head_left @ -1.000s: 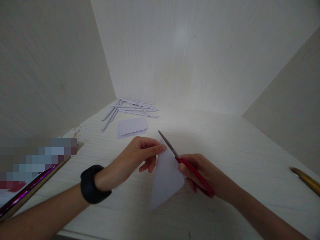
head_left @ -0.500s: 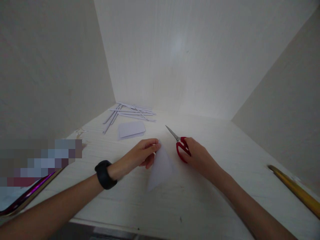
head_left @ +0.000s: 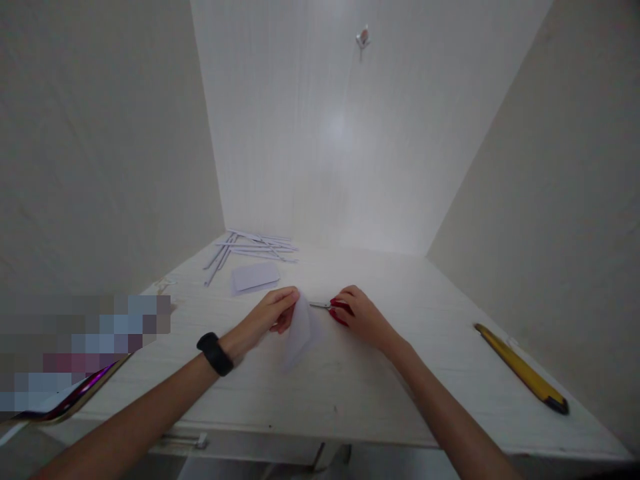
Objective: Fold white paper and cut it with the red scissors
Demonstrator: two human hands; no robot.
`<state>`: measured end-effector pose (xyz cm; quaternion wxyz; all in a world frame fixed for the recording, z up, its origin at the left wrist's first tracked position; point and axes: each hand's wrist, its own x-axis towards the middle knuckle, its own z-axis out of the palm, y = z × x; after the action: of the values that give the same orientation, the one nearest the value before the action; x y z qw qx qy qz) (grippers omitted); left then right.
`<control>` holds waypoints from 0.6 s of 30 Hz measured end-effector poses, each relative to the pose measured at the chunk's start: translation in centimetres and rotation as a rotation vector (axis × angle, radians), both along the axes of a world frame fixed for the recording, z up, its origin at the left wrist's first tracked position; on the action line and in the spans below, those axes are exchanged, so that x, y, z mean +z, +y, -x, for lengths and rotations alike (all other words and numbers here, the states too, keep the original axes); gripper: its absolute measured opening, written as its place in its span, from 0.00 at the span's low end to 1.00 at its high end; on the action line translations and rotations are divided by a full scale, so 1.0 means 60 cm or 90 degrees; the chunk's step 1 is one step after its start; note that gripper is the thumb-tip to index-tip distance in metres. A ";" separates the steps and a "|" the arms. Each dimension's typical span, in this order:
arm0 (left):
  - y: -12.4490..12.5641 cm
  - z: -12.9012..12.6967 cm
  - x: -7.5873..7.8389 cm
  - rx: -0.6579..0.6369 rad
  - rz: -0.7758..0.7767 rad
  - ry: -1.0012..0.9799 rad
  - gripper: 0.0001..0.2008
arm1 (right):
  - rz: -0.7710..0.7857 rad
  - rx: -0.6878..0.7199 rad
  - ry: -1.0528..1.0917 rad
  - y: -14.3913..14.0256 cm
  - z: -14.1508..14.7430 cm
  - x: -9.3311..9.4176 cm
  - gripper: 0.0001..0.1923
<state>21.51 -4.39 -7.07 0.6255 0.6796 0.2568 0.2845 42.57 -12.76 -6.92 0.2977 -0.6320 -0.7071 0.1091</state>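
A pale wood-grain desk [head_left: 450,373] stands in a corner alcove, shut in by three plain walls. The back wall [head_left: 320,133] behind the desk is white and catches a soft bright patch of light, with a small hook [head_left: 363,39] fixed high on it. The side walls left [head_left: 100,147] and right [head_left: 560,173] of the desk are duller beige and in shade.
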 end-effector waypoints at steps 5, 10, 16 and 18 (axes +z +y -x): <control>-0.004 -0.002 0.028 0.039 -0.032 -0.031 0.18 | 0.023 0.140 0.142 -0.013 0.030 0.034 0.17; 0.017 -0.017 0.032 0.071 -0.036 -0.062 0.18 | 0.018 0.174 0.209 0.021 0.064 0.038 0.17; 0.047 -0.042 0.010 0.050 -0.025 -0.074 0.20 | -0.049 -0.014 0.221 0.080 0.061 0.031 0.11; 0.052 -0.050 -0.002 0.050 -0.032 -0.062 0.28 | -0.070 -0.078 0.223 0.088 0.057 0.027 0.11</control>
<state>24.49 -1.24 -7.20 0.6082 0.6701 0.2449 0.3479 39.13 -7.46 -5.27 0.4560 -0.6282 -0.6097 0.1604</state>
